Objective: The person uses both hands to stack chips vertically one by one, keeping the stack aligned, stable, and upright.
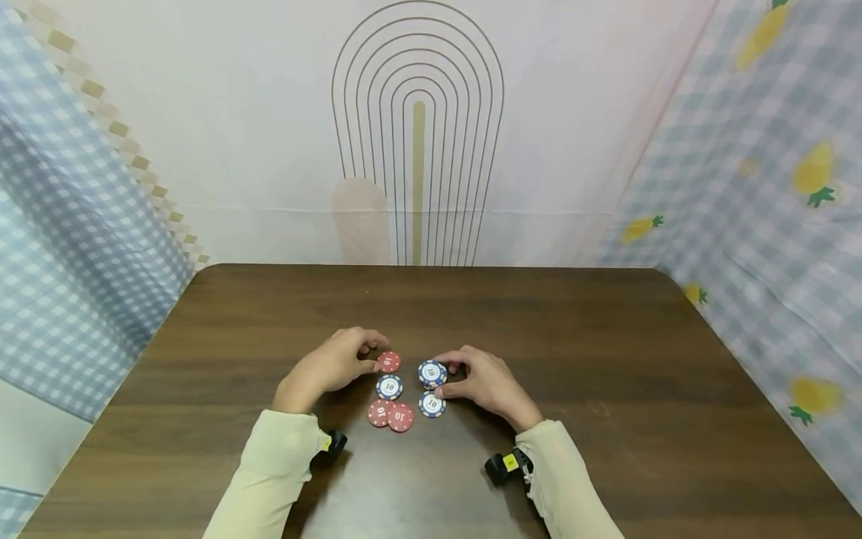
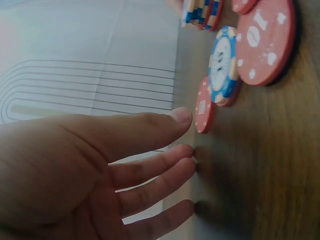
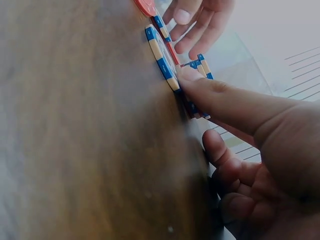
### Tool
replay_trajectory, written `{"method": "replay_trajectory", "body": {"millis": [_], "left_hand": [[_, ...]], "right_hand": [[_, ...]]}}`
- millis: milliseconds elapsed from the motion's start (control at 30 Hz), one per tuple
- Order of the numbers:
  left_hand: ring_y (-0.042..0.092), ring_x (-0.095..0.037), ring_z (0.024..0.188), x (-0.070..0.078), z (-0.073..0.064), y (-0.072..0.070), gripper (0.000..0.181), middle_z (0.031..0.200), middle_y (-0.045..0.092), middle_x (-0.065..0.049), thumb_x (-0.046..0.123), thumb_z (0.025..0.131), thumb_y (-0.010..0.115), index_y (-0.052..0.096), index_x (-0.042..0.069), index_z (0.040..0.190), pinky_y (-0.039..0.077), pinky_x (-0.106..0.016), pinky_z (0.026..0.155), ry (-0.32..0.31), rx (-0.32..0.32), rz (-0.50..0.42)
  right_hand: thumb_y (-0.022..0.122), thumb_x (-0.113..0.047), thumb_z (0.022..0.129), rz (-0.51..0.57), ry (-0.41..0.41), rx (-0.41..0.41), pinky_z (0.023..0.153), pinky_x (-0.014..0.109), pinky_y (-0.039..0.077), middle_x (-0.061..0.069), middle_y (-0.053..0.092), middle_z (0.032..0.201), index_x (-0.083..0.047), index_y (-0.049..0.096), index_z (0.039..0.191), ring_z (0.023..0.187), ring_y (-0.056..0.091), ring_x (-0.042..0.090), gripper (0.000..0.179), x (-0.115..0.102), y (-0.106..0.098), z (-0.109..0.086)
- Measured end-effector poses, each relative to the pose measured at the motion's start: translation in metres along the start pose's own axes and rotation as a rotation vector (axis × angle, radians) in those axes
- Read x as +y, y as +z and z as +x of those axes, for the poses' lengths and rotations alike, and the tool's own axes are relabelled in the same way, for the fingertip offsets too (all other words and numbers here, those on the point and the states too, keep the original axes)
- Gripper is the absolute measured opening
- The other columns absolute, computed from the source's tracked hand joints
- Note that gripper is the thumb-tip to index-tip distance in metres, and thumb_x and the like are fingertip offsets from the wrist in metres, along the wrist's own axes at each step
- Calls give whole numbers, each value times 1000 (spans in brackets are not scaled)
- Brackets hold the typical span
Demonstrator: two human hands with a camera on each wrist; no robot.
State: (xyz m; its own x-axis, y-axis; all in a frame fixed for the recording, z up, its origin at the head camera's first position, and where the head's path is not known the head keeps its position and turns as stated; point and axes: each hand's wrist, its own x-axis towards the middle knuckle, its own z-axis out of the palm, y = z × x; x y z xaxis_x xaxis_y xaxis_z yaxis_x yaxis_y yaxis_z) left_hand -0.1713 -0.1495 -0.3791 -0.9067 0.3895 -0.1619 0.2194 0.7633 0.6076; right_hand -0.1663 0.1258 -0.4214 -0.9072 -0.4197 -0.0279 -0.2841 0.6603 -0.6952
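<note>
Poker chips lie in two groups on the brown table. On the left, a red chip [image 1: 388, 361] is farthest, then a blue-and-white chip [image 1: 389, 387] with a red edge under it, then two overlapping red chips [image 1: 400, 418]. My left hand [image 1: 337, 363] is beside the far red chip; its thumb and fingers are spread apart in the left wrist view and hold nothing. On the right, my right hand [image 1: 488, 382] grips a small stack of blue-and-white chips [image 1: 432, 372] between thumb and index finger. Another blue-and-white chip [image 1: 432, 406] lies just nearer, close to the thumb.
The wooden table [image 1: 606, 322] runs back to a white cloth [image 1: 269, 150] with arch lines. Checked cloths hang at both sides, the right one [image 1: 761, 224] printed with pineapples. A black wrist camera [image 1: 498, 469] sits near the right sleeve.
</note>
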Motion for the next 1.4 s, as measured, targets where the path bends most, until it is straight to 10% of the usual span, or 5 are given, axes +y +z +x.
{"method": "replay_trajectory", "body": {"millis": [633,1400], "left_hand": [[63,-26,109,-14,-5,0,34,118,67,-8,9,94,81,76,10,127,54,-47,98,39,36,120],[61,-27,115,-26,6,19,30,125,64,-4,16,94,82,80,23,123,48,-54,104,-16,78,-36]], "right_hand": [[93,-30,81,-19,-38,-23,75,31,38,-9,59,91,-26,79,121,78,50,9,43,-5,4,8],[94,-30,81,9,5,-17,73,31,39,-8,59,90,-27,79,119,79,50,11,41,4,1,4]]}}
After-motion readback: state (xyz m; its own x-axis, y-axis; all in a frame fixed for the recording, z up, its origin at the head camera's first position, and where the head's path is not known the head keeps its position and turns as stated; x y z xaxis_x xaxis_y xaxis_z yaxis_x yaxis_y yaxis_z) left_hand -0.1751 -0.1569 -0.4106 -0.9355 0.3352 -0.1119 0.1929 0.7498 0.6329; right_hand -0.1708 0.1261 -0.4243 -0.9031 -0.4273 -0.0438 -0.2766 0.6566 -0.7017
